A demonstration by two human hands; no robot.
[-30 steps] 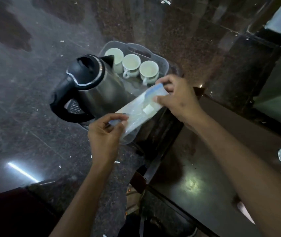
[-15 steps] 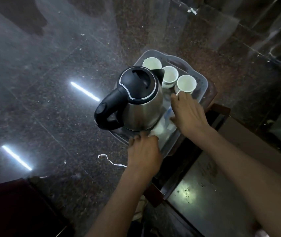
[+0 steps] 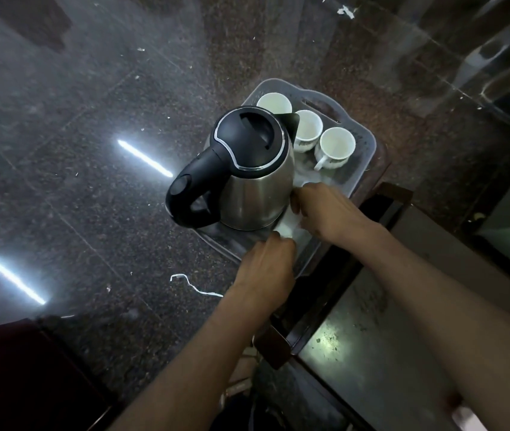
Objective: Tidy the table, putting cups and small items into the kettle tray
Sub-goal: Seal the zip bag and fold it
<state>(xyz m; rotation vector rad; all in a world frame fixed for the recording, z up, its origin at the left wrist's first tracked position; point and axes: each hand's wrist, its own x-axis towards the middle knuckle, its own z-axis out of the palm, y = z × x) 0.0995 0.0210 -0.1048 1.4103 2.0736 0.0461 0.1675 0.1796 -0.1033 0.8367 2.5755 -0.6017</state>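
Note:
A clear plastic tray (image 3: 369,141) rests on the far end of a dark table (image 3: 371,353). In it stand a steel kettle (image 3: 256,188) with a black lid and handle, and three white cups (image 3: 337,145) in a row at the far end. A pale plastic packet (image 3: 287,228) lies in the tray's near part, right of the kettle. My left hand (image 3: 266,269) curls over the packet's near end at the tray's rim. My right hand (image 3: 325,209) curls over its far end, against the kettle's side. Both hands' fingertips are hidden.
The tray overhangs a dark speckled stone floor with bright light reflections. A white paper strip (image 3: 193,286) lies on the floor left of my left forearm. A dark red piece of furniture (image 3: 14,377) fills the lower left corner.
The packet, held up above the tray a second ago, has been lowered into the tray beside the kettle. My right hand has drawn back from the cups toward the kettle's base.

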